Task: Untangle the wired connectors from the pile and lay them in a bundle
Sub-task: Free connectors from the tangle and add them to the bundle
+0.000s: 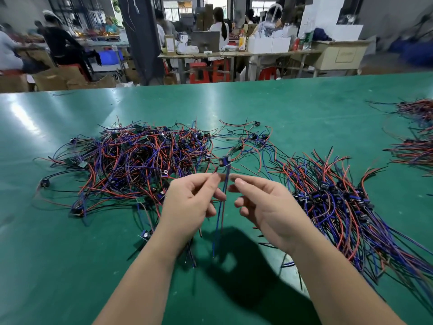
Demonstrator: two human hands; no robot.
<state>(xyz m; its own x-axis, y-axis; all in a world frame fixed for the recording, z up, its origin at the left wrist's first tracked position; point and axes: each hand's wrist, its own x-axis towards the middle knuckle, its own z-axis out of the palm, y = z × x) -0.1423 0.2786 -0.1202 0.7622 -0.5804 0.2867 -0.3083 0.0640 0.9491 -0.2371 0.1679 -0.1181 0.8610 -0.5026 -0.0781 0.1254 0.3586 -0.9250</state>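
1. Dangling above the table, one wired connector (225,161) is sitting btwn the two hands at centre. Its blue body is pointing up & away, and its blue & red wires are hanging straight down past the palms.
2. L hand (189,200) is pinching a wire of that connector btwn thumb & forefinger, just under the blue body. Its other fingers are curling in beside the hanging wires.
3. R hand (264,207) is hovering just beside the same wires, fingers loosely curled & gripping nothing. Its thumb tip is reaching right next to the wire; can't tell if it is touching.
4. Pile (140,165) of tangled connectors is sprawling left of the hands & further back. Red, blue & black wires are crossing every way, w/ small green boards & dark connector bodies mixed in. A few strays are trailing toward the held one.
5. Bundle (339,202) is lying to the right, near R hand. Its wires are running roughly parallel, w/ connector bodies lining up in a band across the middle.
6. More wire heaps (417,141) are sitting at the far right edge, well apart from the bundle.
7. Green table (281,104) is carrying all of it, and the arms' shadow is falling on it under the wrists.
8. Bkgd: people are sitting at benches, w/ red stools (199,72) & cardboard boxes (58,78) standing around them, all blurred.
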